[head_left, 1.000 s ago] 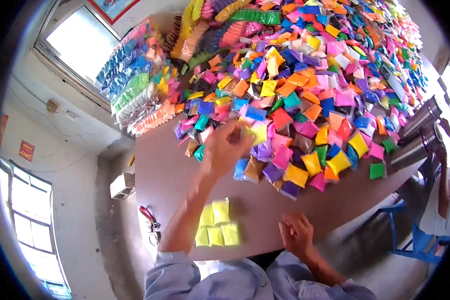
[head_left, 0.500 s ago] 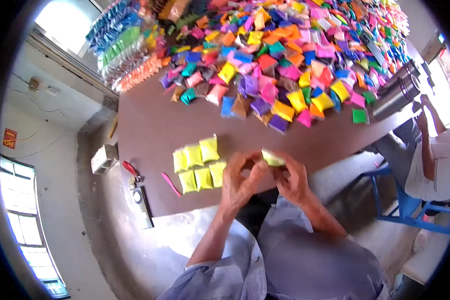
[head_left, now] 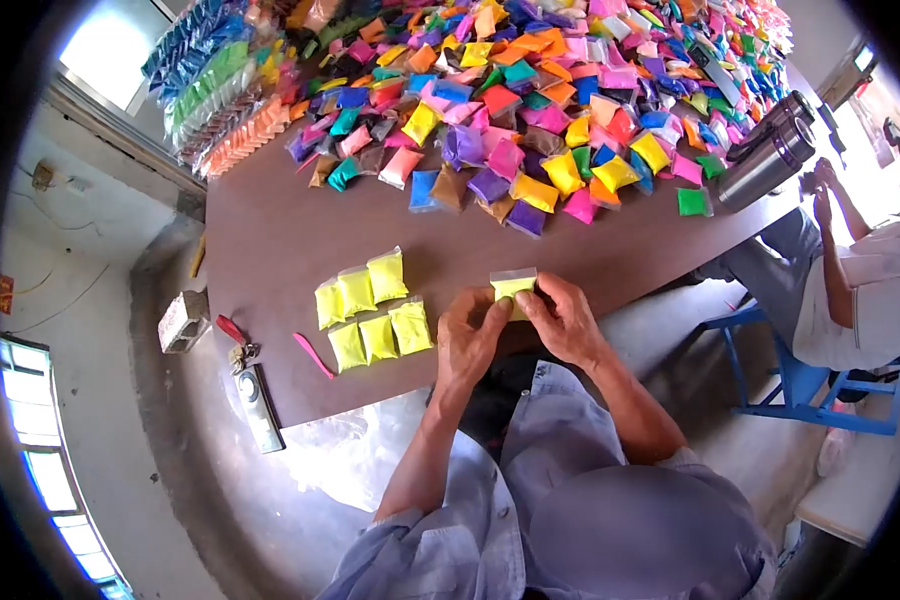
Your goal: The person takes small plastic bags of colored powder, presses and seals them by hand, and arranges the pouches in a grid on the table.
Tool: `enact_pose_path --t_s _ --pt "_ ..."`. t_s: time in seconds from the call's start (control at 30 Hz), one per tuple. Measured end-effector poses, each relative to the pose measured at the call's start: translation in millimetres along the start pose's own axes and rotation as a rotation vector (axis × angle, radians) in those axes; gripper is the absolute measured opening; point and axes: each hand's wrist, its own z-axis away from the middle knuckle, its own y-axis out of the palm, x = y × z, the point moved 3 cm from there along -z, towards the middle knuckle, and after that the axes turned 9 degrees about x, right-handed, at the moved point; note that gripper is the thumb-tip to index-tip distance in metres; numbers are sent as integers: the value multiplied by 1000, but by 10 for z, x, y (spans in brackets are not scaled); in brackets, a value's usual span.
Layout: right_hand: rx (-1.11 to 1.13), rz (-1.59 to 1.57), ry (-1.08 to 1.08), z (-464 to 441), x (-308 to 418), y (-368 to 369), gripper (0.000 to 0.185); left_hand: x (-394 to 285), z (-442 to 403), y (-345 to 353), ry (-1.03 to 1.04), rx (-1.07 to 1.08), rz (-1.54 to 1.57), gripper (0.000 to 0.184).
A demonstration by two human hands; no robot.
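Between my two hands is a small clear zip bag with yellow filling (head_left: 513, 283), held up over the table's near edge with its clear top strip facing away from me. My left hand (head_left: 472, 335) pinches its left side, thumb on the front. From the other side my right hand (head_left: 562, 318) grips it, also thumb in front. To the left, several similar yellow bags (head_left: 378, 338) lie flat in two rows. A pink plastic stick (head_left: 314, 355) rests left of those rows.
A large heap of colourful small bags (head_left: 530, 130) covers the table's far side. Steel flasks (head_left: 770, 165) stand at right. Red-handled keys (head_left: 234, 332) and a metallic device (head_left: 258, 405) lie at the left edge. Another person (head_left: 850, 270) sits at right on a blue stool (head_left: 795, 375).
The yellow bag has turned so its broad face and clear strip now show, and both thumbs have come onto it. The whole view has shifted slightly.
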Motion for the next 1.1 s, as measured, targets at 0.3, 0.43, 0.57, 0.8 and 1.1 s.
enact_pose_path --t_s 0.3,0.43,0.57,0.8,1.1 --pt "-10 -64 -44 -57 -27 30 32 55 -94 38 -27 -80 101 27" --pt "-69 -90 15 -44 -53 53 31 147 -112 51 -47 -75 74 30" --pt "-115 -158 12 -67 20 56 28 6 -68 81 17 -98 42 30" --pt "-266 -70 -101 -45 -68 74 26 -88 -81 112 63 0 -77 33" --pt "-208 -101 -31 -49 -75 109 32 -19 -64 73 12 15 -135 33"
